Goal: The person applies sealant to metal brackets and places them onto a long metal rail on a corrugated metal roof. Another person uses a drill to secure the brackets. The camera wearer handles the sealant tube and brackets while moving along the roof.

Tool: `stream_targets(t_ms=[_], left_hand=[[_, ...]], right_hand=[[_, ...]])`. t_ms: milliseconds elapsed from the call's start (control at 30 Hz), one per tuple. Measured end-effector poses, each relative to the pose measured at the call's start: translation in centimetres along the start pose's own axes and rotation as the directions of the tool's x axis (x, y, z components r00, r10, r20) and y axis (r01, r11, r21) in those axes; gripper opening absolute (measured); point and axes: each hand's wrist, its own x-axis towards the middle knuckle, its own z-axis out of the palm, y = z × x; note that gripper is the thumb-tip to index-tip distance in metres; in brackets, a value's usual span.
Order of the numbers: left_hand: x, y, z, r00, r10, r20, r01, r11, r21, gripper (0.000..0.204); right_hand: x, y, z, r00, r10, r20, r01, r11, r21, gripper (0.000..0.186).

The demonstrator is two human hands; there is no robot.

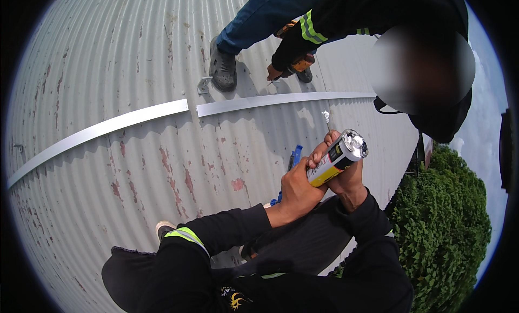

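In front of me my left hand (299, 190) is wrapped round the lower part of a sealant cartridge (330, 166) with a white, black and yellow label. The cartridge is tilted, and its silvery, foil-like end points up and to the right. My right hand (350, 184) is closed round it from the far side, its fingers partly hidden behind it. A thin stem with a white blob (325, 116) shows just beyond the right fingers; I cannot tell what it belongs to. Behind my left hand lies a blue tool (294, 157), mostly covered.
A corrugated metal roof (135, 205) with peeling paint lies underfoot. Two metal rails (130, 118) cross it end to end with a small gap. A bracket (203, 85) stands beside a co-worker's shoe (223, 70). That person bends over an orange power tool (303, 63). A tree (440, 221) stands past the roof edge.
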Motion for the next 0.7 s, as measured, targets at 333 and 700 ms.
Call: stream_targets(t_ms=[333,700], left_hand=[[0.04,0.19,-0.14,1.0,-0.003,0.01,0.002,0.999,0.054,0.049],[-0.05,0.26,0.11,0.999,0.019,-0.033,-0.019,1.0,0.02,0.042]], right_hand=[[0.14,-0.02,0.06,1.0,-0.021,-0.004,0.021,1.0,-0.015,0.034],[0.15,0.14,-0.27,0.999,-0.027,0.021,0.027,1.0,-0.001,0.035]])
